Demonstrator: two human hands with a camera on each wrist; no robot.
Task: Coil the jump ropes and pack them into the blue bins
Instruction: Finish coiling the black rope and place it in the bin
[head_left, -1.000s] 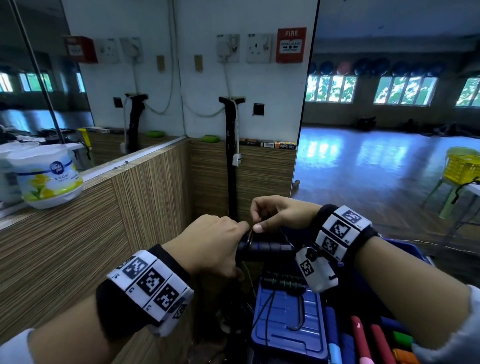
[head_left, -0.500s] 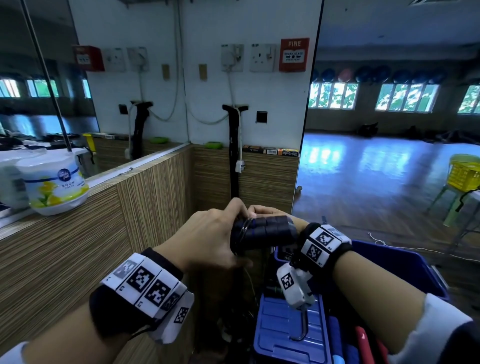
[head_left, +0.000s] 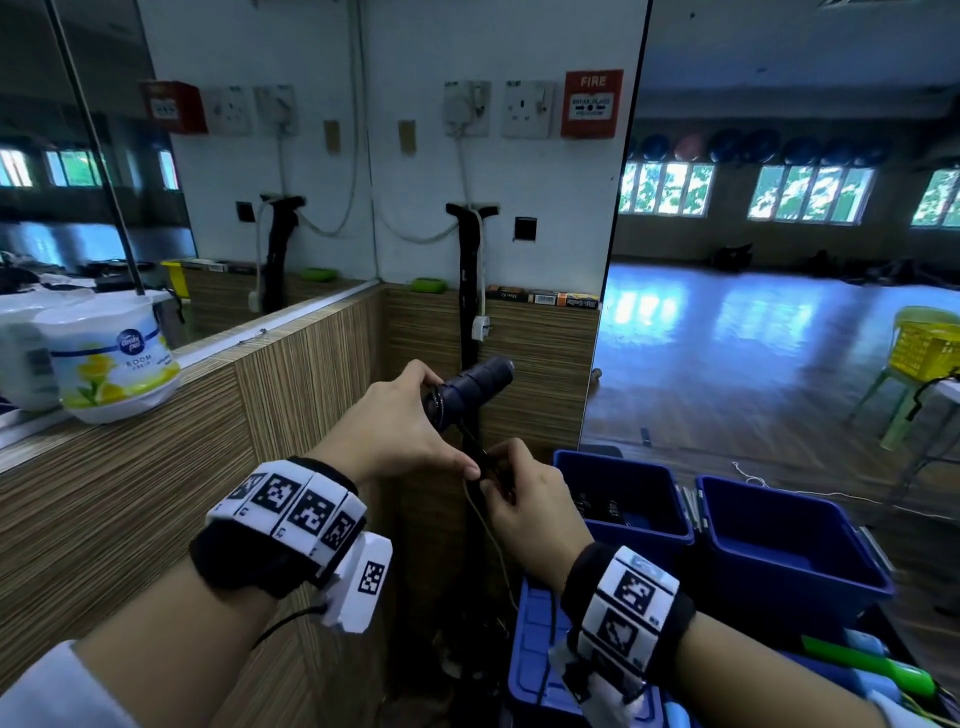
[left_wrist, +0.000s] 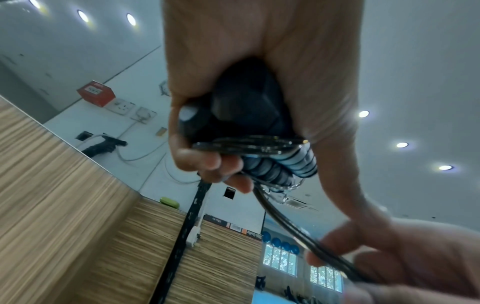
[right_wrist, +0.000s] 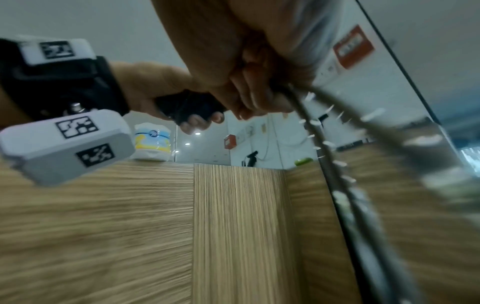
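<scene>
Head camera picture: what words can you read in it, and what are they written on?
"FIRE": on the red alarm box on the wall; its smaller lines are too blurred to read.
"ROOM": on the white tub on the wooden ledge; its round blue logo and tiny print are unreadable.
The small boxes on the far ledge have print too small to read.

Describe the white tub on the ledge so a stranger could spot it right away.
Start at the wood-grain ledge running along the mirror on the left. Near its left end sits the white tub. Its blue band, yellow flower artwork and the word ROOM set it apart from the plainer white container beside it.
</scene>
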